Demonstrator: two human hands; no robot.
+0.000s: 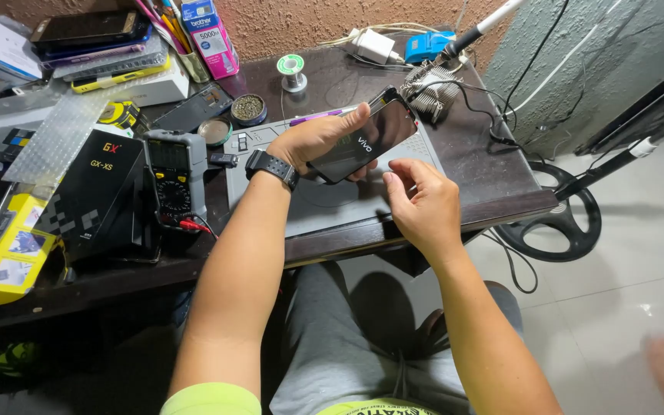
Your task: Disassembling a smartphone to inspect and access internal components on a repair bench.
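Observation:
My left hand (318, 138), with a black watch (271, 167) on its wrist, grips a dark smartphone (364, 138) by its edges, back cover up and tilted, above the grey work mat (324, 207). My right hand (423, 201) hovers just below the phone's lower corner, thumb and forefinger pinched close together near the phone's edge; whether they hold something small I cannot tell. A purple pen (318, 117) lies on the mat behind the left hand.
A multimeter (174, 175) with red leads lies left of the mat, beside a black box (94, 196) and yellow boxes (11, 257). Stacked phones (94, 38), a solder spool (293, 71), a soldering iron stand (432, 88) and chargers sit at the back. Tiled floor lies right.

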